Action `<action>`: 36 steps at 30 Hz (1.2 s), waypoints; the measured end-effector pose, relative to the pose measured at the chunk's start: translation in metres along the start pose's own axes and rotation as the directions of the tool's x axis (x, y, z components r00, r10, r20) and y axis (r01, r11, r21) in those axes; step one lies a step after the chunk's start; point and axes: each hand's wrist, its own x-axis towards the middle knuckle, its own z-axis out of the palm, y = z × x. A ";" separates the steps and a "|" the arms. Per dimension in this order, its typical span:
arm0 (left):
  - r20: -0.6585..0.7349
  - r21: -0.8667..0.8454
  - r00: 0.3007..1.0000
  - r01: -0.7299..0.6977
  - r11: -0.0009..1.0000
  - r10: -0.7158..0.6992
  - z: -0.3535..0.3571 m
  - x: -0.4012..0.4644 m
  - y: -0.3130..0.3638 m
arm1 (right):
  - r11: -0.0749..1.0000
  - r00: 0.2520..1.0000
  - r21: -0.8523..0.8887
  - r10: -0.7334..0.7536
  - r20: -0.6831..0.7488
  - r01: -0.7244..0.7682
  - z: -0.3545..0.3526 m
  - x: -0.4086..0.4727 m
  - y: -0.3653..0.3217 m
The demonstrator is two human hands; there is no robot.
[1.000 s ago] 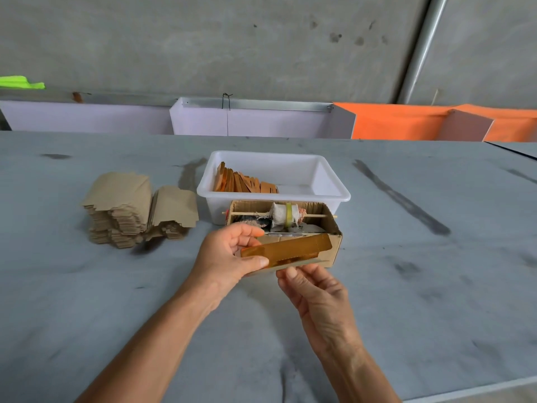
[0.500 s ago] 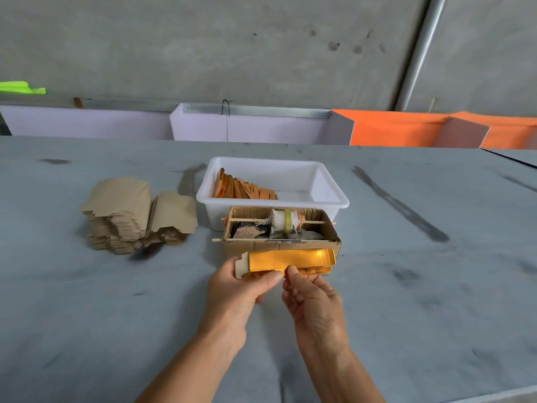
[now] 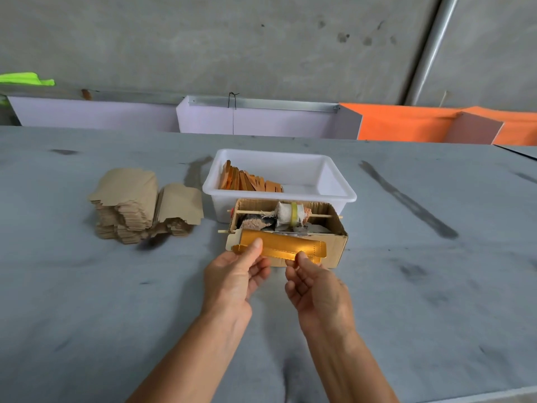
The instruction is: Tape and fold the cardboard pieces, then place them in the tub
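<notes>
A long gold-faced cardboard piece (image 3: 280, 248) is held flat in front of the small brown tape box (image 3: 334, 248). My left hand (image 3: 235, 276) pinches its left end with the thumb on top. My right hand (image 3: 315, 289) pinches its lower edge near the middle. Behind the box stands the white tub (image 3: 334, 181), with several folded orange-gold pieces (image 3: 247, 180) leaning in its left half. A tape roll (image 3: 292, 213) sits on a stick across the brown box.
A stack of unfolded brown cardboard blanks (image 3: 139, 205) lies on the grey table (image 3: 436, 286) to the left of the tub. Lilac and orange bins (image 3: 261, 120) line the far edge under a concrete wall.
The gold piece has moved from resting against the box to being held level in both hands. My right hand has taken hold of its lower edge.
</notes>
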 end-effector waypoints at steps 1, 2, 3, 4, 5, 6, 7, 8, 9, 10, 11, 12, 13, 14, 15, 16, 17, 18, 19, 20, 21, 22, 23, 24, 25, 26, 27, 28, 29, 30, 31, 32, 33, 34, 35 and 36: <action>0.023 0.013 1.000 -0.006 1.000 0.005 0.000 -0.002 -0.001 | 1.000 1.000 0.002 0.000 -0.006 0.000 0.001 -0.001 0.000; 0.044 0.037 0.999 -0.010 0.999 0.008 -0.001 -0.003 -0.003 | 1.000 1.000 0.000 0.001 -0.011 -0.001 0.001 -0.001 0.001; 0.062 0.063 0.998 -0.012 0.998 0.008 -0.001 -0.004 -0.004 | 1.000 1.000 -0.003 0.002 -0.015 -0.002 0.001 -0.002 0.001; 0.073 0.081 0.997 -0.012 0.997 0.006 -0.002 -0.005 -0.005 | 1.000 1.000 -0.006 0.006 -0.017 -0.006 0.000 -0.002 0.002; 0.077 0.088 0.997 -0.010 0.996 0.003 -0.002 -0.005 -0.005 | 1.000 1.000 -0.012 0.014 -0.016 -0.014 0.000 -0.002 0.002; 0.077 0.087 0.997 -0.009 0.996 0.002 -0.003 -0.004 -0.004 | 1.000 1.000 -0.019 0.021 -0.010 -0.022 0.000 -0.002 0.002; 0.077 0.082 0.997 -0.007 0.997 0.001 -0.003 -0.003 -0.003 | 0.999 1.000 -0.027 0.030 -0.001 -0.030 0.000 -0.003 0.001; 0.078 0.077 0.997 -0.007 0.997 0.001 -0.003 -0.002 -0.002 | 0.999 0.999 -0.033 0.037 0.007 -0.037 0.000 -0.002 0.001; 0.080 0.071 0.997 -0.010 0.997 0.004 -0.003 -0.001 -0.001 | 0.999 0.999 -0.034 0.043 0.014 -0.042 0.000 -0.002 0.000; 0.085 0.069 0.996 -0.014 0.998 0.008 -0.003 0.000 -0.001 | 0.998 0.999 -0.032 0.047 0.016 -0.046 -0.001 -0.001 0.000; 0.095 0.075 0.995 -0.020 0.997 0.013 -0.004 0.001 -0.002 | 0.998 0.999 -0.033 0.047 0.013 -0.047 -0.001 0.000 0.000; 0.113 0.094 0.993 -0.030 0.995 0.019 -0.004 0.002 -0.002 | 0.998 0.999 -0.042 0.043 0.008 -0.042 -0.001 0.000 0.000; 0.133 0.120 0.991 -0.042 0.992 0.025 -0.005 0.003 -0.003 | 0.998 0.999 -0.055 0.037 0.002 -0.037 -0.002 0.001 0.000; 0.151 0.145 0.988 -0.055 0.988 0.033 -0.006 0.004 -0.003 | 0.997 0.999 -0.071 0.033 0.000 -0.033 -0.003 0.002 0.000; 0.164 0.163 0.986 -0.067 0.984 0.040 -0.007 0.005 -0.003 | 0.995 1.000 -0.090 0.030 0.000 -0.030 -0.004 0.002 0.000; 0.175 0.172 0.984 -0.077 0.982 0.047 -0.007 0.006 -0.003 | 0.993 1.000 -0.111 0.030 0.001 -0.030 -0.005 0.002 0.000; 0.183 0.175 0.982 -0.086 0.981 0.053 -0.007 0.008 -0.002 | 0.990 1.000 -0.136 0.030 0.001 -0.029 -0.005 0.002 -0.001; 0.189 0.172 0.980 -0.092 0.981 0.059 -0.007 0.009 -0.001 | 0.985 1.000 -0.168 0.030 0.000 -0.030 -0.004 0.002 -0.002; 0.190 0.165 0.980 -0.097 0.982 0.065 -0.007 0.011 0.000 | 0.977 1.000 -0.210 0.031 0.000 -0.030 -0.003 0.001 -0.004; 0.190 0.151 0.979 -0.106 0.983 0.076 -0.006 0.012 0.001 | 0.964 1.000 -0.265 0.030 0.002 -0.028 -0.002 0.001 -0.007; 0.188 0.138 0.978 -0.119 0.983 0.092 -0.005 0.014 0.001 | 0.942 1.000 -0.335 0.023 0.005 -0.021 -0.002 0.001 -0.010; 0.187 0.128 0.976 -0.135 0.982 0.110 -0.005 0.016 0.002 | 0.907 1.000 -0.421 -0.001 0.007 0.004 -0.002 0.000 -0.014; 0.185 0.122 0.974 -0.152 0.981 0.128 -0.004 0.017 0.002 | 0.853 0.998 -0.519 -0.064 0.010 0.060 -0.004 -0.001 -0.019; 0.182 0.116 0.973 -0.165 0.979 0.143 -0.005 0.018 0.002 | 0.770 0.985 -0.621 -0.171 0.020 0.146 -0.006 -0.001 -0.024; 0.175 0.112 0.973 -0.172 0.979 0.151 -0.006 0.019 0.002 | 0.652 0.950 -0.718 -0.308 0.043 0.244 -0.009 -0.001 -0.031; 0.169 0.111 0.973 -0.175 0.978 0.155 -0.007 0.021 0.002 | 0.511 0.891 -0.793 -0.447 0.082 0.330 -0.009 -0.001 -0.039; 0.164 0.114 0.974 -0.176 0.978 0.156 -0.008 0.022 0.001 | 0.385 0.824 -0.837 -0.552 0.129 0.390 -0.008 0.001 -0.048; 0.161 0.122 0.975 -0.174 0.977 0.153 -0.010 0.023 0.000 | 0.294 0.771 -0.855 -0.611 0.177 0.428 -0.006 0.003 -0.057; 0.159 0.133 0.976 -0.169 0.977 0.147 -0.011 0.023 -0.001 | 0.229 0.742 -0.860 -0.631 0.225 0.456 -0.003 0.008 -0.065; 0.157 0.142 0.978 -0.163 0.976 0.140 -0.012 0.023 -0.003 | 0.175 0.734 -0.866 -0.622 0.272 0.469 0.002 0.013 -0.072; 0.157 0.147 0.978 -0.159 0.976 0.136 -0.013 0.023 -0.005 | 0.124 0.744 -0.878 -0.593 0.308 0.462 0.006 0.019 -0.077; 0.161 0.153 0.977 -0.161 0.975 0.137 -0.013 0.023 -0.006 | 0.078 0.767 -0.896 -0.552 0.326 0.437 0.011 0.026 -0.081; 0.169 0.160 0.976 -0.167 0.973 0.140 -0.013 0.023 -0.007 | 0.034 0.795 -0.915 -0.509 0.331 0.403 0.015 0.034 -0.083; 0.177 0.165 0.974 -0.173 0.971 0.143 -0.013 0.023 -0.008 | -0.014 0.822 -0.931 -0.465 0.329 0.365 0.018 0.042 -0.086; 0.184 0.168 0.973 -0.175 0.970 0.143 -0.012 0.023 -0.008 | -0.064 0.847 -0.942 -0.421 0.324 0.328 0.022 0.050 -0.087; 0.188 0.168 0.972 -0.173 0.970 0.141 -0.012 0.024 -0.009 | -0.117 0.868 -0.947 -0.379 0.320 0.298 0.025 0.058 -0.089</action>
